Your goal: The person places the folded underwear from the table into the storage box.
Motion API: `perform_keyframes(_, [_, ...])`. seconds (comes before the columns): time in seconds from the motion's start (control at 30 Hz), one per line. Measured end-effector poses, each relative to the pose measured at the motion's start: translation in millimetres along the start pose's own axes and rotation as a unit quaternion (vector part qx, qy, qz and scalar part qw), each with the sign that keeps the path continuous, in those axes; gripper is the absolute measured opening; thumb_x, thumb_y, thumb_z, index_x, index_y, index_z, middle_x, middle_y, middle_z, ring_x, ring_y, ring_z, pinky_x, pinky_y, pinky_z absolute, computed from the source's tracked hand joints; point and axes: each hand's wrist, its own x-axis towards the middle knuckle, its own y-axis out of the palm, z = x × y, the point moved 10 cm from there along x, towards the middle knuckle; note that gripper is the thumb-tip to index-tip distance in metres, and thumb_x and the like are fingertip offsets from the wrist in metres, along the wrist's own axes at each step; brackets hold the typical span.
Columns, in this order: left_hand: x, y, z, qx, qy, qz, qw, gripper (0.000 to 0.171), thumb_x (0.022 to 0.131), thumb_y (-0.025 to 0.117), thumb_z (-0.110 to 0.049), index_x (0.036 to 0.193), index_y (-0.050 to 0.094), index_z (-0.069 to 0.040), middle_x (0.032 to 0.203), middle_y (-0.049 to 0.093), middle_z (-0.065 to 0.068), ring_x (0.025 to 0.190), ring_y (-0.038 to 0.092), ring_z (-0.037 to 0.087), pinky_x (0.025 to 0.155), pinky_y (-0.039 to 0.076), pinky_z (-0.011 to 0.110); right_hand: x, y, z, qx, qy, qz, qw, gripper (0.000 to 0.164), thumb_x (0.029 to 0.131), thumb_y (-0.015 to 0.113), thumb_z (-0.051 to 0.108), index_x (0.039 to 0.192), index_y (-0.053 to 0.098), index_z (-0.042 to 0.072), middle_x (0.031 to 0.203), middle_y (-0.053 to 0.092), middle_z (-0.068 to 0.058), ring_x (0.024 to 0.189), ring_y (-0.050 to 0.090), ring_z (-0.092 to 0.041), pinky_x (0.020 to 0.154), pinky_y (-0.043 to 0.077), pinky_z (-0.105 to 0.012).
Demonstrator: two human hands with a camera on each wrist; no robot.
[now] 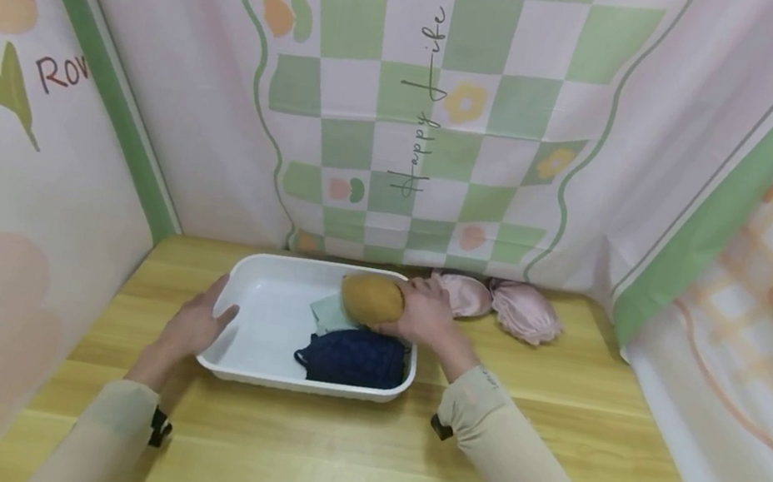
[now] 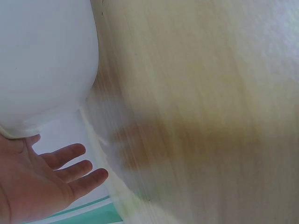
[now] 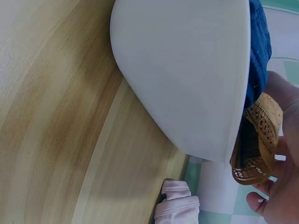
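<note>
A white plastic tray [image 1: 259, 326] stands on the table. My left hand [image 1: 191, 324] rests at its left rim, thumb over the edge; in the left wrist view the fingers [image 2: 70, 175] are spread and fairly straight. With my right hand [image 1: 429, 315] I hold a folded mustard bra [image 1: 371, 300] at the tray's back right corner. Its lace edging [image 3: 266, 123] shows in the right wrist view, with fingers curled about it. A folded navy bra [image 1: 356, 358] lies in the front right of the tray. Partly under the mustard bra is a pale green cloth piece [image 1: 330, 312].
A pale pink bra [image 1: 523, 311] lies on the wooden table [image 1: 335, 469] right of the tray, near the back edge. A checked curtain [image 1: 407, 109] hangs right behind the table, with further printed cloth at both sides.
</note>
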Motion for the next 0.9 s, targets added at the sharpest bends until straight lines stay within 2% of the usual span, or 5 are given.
perform_keyframes(0.17, [2.2, -0.7, -1.2, 0.001, 0.007, -0.003, 1.0000, 0.078, 0.104, 0.029, -0.057, 0.161, -0.008, -0.019, 0.161, 0.019, 0.032, 0.143, 0.028, 0.055, 0.115, 0.029, 0.068, -3, -5, -5, 0.031, 0.022, -0.007, 0.999, 0.105, 0.070, 0.074, 0.074, 0.152, 0.044, 0.016, 0.147, 0.049, -0.016, 0.142, 0.035, -0.040, 0.109, 0.038, -0.062])
perform_keyframes(0.4, [2.3, -1.0, -1.5, 0.008, 0.012, -0.006, 0.9999, 0.078, 0.105, 0.029, -0.055, 0.161, -0.007, -0.017, 0.161, 0.020, 0.032, 0.142, 0.030, 0.056, 0.114, 0.030, 0.069, -8, -6, -14, 0.059, 0.043, 0.001, 0.997, 0.103, 0.072, 0.072, 0.075, 0.152, 0.043, 0.017, 0.153, 0.045, -0.019, 0.149, 0.028, -0.041, 0.116, 0.032, -0.065])
perform_keyframes(0.67, [-0.3, -0.3, -1.1, 0.009, 0.011, -0.007, 0.9999, 0.076, 0.105, 0.031, -0.053, 0.162, -0.004, -0.015, 0.158, 0.022, 0.035, 0.140, 0.031, 0.058, 0.111, 0.033, 0.071, -12, -8, -19, 0.108, 0.041, -0.019, 0.993, 0.094, 0.078, 0.072, 0.066, 0.149, 0.046, 0.011, 0.152, 0.045, -0.023, 0.145, 0.034, -0.045, 0.114, 0.033, -0.066])
perform_keyframes(0.9, [-1.3, 1.9, -1.1, 0.005, 0.007, -0.002, 1.0000, 0.077, 0.105, 0.030, -0.055, 0.161, -0.006, -0.017, 0.160, 0.020, 0.034, 0.141, 0.029, 0.058, 0.113, 0.030, 0.071, -14, -9, -29, 0.161, 0.045, -0.030, 0.986, 0.088, 0.084, 0.067, 0.064, 0.150, 0.044, 0.010, 0.155, 0.042, -0.022, 0.146, 0.034, -0.044, 0.118, 0.035, -0.057])
